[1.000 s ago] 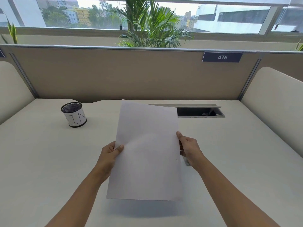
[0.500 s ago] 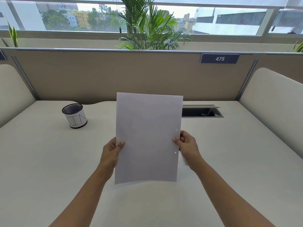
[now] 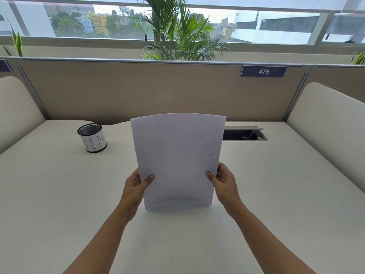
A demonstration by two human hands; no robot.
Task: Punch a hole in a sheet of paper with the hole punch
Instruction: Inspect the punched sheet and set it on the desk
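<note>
A white sheet of paper (image 3: 177,159) stands nearly upright above the desk, slightly bowed, its lower edge close to the desk top. My left hand (image 3: 136,184) pinches its lower left edge, thumb on the front. My right hand (image 3: 223,180) pinches the lower right edge the same way. One small punched hole (image 3: 214,156) shows near the right edge, just above my right thumb. The hole punch is hidden; I cannot see it in the head view.
A black mesh cup (image 3: 92,137) with a white label stands at the back left of the pale desk (image 3: 59,194). An open cable slot (image 3: 245,133) lies at the back right. Beige partitions (image 3: 138,89) wall in the desk.
The sheet has been tilted from leaning flat to nearly upright and drawn lower and nearer. Both hands slid to its lower edges. A second hole seen before is now under my right thumb.
</note>
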